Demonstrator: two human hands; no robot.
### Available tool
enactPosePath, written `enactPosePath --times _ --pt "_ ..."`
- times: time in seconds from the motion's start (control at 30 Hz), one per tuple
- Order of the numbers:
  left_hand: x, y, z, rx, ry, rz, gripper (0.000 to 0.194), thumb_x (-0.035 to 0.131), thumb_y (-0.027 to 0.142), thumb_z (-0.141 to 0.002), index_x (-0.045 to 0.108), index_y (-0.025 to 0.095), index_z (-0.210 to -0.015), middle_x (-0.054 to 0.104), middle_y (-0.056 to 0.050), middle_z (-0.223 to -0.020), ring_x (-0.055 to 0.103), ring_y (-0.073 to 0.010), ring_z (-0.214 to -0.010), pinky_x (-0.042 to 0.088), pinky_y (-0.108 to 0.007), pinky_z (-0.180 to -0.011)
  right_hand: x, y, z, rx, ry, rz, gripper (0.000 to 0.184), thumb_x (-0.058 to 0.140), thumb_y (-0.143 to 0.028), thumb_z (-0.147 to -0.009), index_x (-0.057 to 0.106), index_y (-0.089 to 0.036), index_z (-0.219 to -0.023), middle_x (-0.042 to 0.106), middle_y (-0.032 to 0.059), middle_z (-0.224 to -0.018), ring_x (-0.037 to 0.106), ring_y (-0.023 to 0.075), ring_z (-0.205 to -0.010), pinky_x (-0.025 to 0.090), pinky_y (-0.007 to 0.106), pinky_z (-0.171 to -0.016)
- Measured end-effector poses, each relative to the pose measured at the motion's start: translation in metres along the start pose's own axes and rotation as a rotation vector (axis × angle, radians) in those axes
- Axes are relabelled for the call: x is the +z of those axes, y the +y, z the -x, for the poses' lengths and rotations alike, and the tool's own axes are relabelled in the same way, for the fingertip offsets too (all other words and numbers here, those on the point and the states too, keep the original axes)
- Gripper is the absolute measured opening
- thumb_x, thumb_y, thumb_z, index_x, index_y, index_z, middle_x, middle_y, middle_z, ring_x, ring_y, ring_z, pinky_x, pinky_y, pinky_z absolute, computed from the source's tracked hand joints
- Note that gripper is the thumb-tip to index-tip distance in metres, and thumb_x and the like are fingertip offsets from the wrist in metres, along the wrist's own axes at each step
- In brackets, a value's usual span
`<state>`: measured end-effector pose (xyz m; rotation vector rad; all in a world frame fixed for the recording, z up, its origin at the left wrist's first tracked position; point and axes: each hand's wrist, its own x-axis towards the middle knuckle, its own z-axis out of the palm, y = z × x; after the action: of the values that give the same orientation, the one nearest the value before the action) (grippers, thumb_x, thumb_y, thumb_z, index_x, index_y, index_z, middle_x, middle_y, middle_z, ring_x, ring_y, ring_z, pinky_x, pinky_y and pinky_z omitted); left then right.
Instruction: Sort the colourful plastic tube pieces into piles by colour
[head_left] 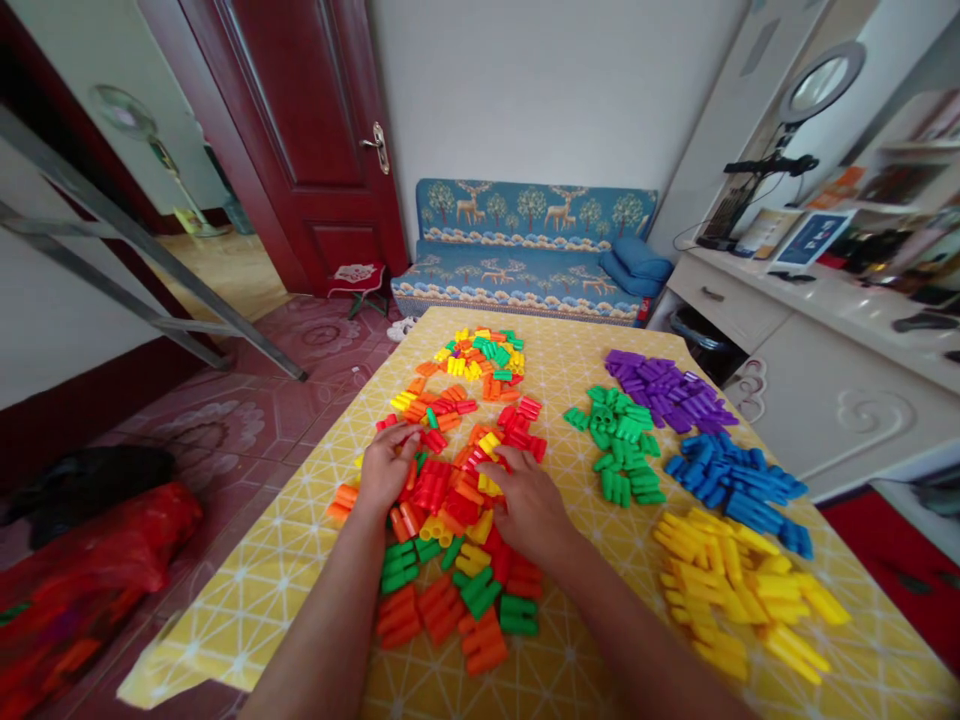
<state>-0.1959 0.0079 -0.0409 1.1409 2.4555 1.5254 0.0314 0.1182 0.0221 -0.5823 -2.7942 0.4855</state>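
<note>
A mixed heap of plastic toy building blocks, mostly red and orange with green and yellow ones, covers the table's near middle. At the heap's left side is my left hand point(386, 468), its fingers curled and drawn together beside a red block point(433, 440); whatever they hold is hidden. On the right side of the heap, my right hand point(531, 505) has its thumb and forefinger around a yellow block point(489, 485). Red blocks point(432, 486) lie between the hands. Closer to me are green blocks point(399, 566) and orange blocks point(484, 640).
Separate piles of green blocks point(621, 440), purple blocks point(667, 388), blue blocks point(739, 480) and yellow blocks point(731, 580) lie to the right. Another mixed pile point(480, 355) is at the far end of the patterned tablecloth point(300, 560). A red bag point(97, 560) rests on the floor at left.
</note>
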Motion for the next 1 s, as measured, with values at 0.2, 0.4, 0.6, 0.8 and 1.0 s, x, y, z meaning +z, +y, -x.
enactPosePath --times 0.2,0.4,0.6,0.8,1.0 --pt "0.002 -0.001 -0.001 -0.001 0.011 -0.014 0.038 0.052 0.043 -0.084 0.074 0.018 -0.102 0.069 -0.01 -0.11 0.059 -0.025 -0.111 0.041 -0.041 -0.104 0.013 0.012 -0.014 0.032 0.262 -0.277 0.034 0.049 -0.01 -0.077 0.064 -0.022 -0.105 0.064 0.0058 -0.105 0.056 0.0206 -0.104 0.043 0.034 -0.095" --pt "0.002 -0.002 -0.001 0.015 0.01 -0.022 0.036 0.052 0.041 -0.085 0.074 0.018 -0.103 0.07 -0.009 -0.109 0.059 -0.0247 -0.112 0.041 -0.041 -0.105 0.011 0.024 -0.042 0.072 0.275 -0.172 0.032 0.055 -0.02 -0.082 0.063 -0.025 -0.113 0.063 0.0049 -0.116 0.056 0.0229 -0.108 0.043 0.035 -0.093" --pt "0.002 -0.001 -0.001 0.009 0.006 -0.01 0.037 0.052 0.042 -0.085 0.074 0.018 -0.103 0.07 -0.01 -0.11 0.059 -0.025 -0.112 0.04 -0.041 -0.105 0.014 0.017 -0.06 0.134 0.068 -0.026 0.039 0.058 -0.021 -0.081 0.063 -0.026 -0.119 0.063 0.0075 -0.117 0.063 0.0229 -0.093 0.046 0.035 -0.08" --pt "-0.001 0.008 0.001 -0.036 0.025 0.084 0.041 0.052 0.046 -0.086 0.073 0.015 -0.102 0.071 -0.011 -0.11 0.062 -0.0246 -0.108 0.042 -0.04 -0.103 0.031 0.028 -0.05 0.253 0.465 -0.731 0.02 0.06 -0.031 -0.078 0.063 -0.02 -0.094 0.067 0.0028 -0.09 0.061 0.0186 -0.081 0.049 0.03 -0.073" --pt "-0.015 0.034 0.003 -0.028 0.076 0.121 0.041 0.052 0.046 -0.087 0.072 0.014 -0.104 0.072 -0.011 -0.108 0.064 -0.024 -0.105 0.043 -0.038 -0.1 0.031 0.041 -0.034 0.447 0.557 -1.508 0.031 0.072 -0.035 -0.068 0.061 -0.022 -0.093 0.063 -0.0026 -0.077 0.052 0.0093 -0.057 0.035 0.018 -0.046"
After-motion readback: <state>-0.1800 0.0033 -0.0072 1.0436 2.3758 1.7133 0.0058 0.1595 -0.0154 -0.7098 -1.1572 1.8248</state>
